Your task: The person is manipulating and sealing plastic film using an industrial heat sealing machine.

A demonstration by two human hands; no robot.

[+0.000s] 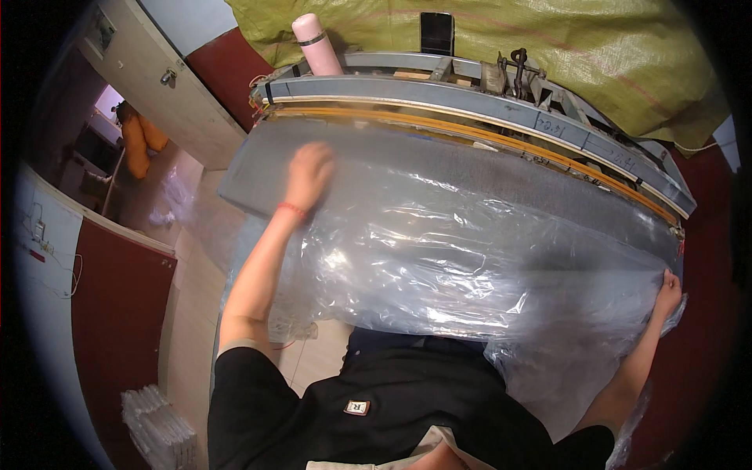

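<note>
A wide sheet of clear plastic film (439,258) lies wrinkled and shiny over the grey worktop (258,164) in front of me, its near part hanging over the front edge. My right hand (668,294), at the far right end, has its fingers closed on the film's edge. Over the left part of the worktop is my left hand (311,172), with a red band at the wrist. Motion smears its fingers, so I cannot make out their shape or whether they touch the film.
Behind the worktop runs a long metal bar frame (407,90) with an orange strip (439,125). A pink flask (317,45) and a dark phone (436,34) stand there before a yellow-green cover (564,47). Stacked plastic packs (160,431) lie lower left, near a door (168,78).
</note>
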